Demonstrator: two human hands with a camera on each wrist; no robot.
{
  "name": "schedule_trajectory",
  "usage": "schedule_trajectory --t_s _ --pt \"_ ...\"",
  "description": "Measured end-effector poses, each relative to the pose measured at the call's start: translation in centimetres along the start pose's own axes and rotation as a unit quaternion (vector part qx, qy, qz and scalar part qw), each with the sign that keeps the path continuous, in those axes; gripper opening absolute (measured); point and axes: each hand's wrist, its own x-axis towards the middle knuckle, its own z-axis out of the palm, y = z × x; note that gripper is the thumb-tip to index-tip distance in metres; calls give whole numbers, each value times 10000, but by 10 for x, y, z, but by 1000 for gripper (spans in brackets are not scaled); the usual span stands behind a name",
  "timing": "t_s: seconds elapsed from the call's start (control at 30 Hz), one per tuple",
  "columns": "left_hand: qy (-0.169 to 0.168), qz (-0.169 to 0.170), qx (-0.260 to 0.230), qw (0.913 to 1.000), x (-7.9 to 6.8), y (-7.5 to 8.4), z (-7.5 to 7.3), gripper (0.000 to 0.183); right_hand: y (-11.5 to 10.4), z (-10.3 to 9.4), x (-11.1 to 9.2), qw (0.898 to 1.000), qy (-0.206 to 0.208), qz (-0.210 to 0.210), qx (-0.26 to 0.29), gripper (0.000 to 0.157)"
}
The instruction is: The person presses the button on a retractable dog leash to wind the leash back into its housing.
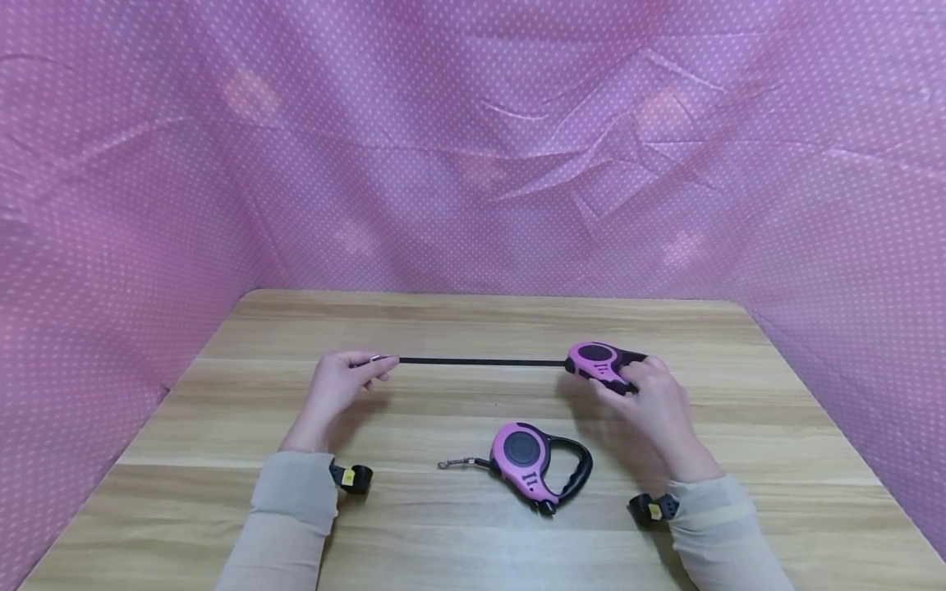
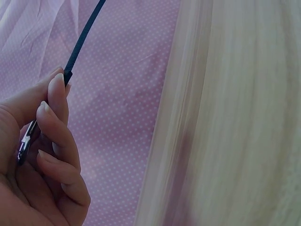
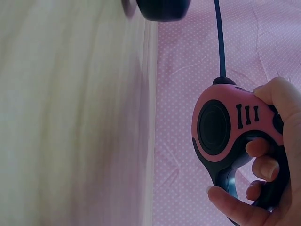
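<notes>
My right hand (image 1: 654,402) grips the black loop handle of a pink-and-black retractable dog leash (image 3: 214,125), held above the table. Its fingers pass through the handle, and the thumb lies at the casing's upper edge in the right wrist view. From the leash's nose a black strap (image 1: 480,362) runs straight and taut across to my left hand (image 1: 343,382). There, thumb and forefinger pinch the strap's end, while the metal clip (image 2: 26,141) lies against the palm. A second, matching retractable leash (image 1: 521,460) lies on the table between the forearms, its small clip (image 1: 454,463) pointing left.
The wood-grain table (image 1: 414,542) stretches under both hands. Pink polka-dot cloth (image 1: 473,164) hangs behind it and along both sides. A small black camera is strapped at each wrist, such as the left wrist camera (image 1: 358,478).
</notes>
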Motion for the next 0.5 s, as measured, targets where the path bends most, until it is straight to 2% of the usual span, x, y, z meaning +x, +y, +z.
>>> schedule_trajectory --t_s 0.5 --pt "-48 107 -13 9999 0 2 5 41 -5 0 1 9998 -175 66 7 36"
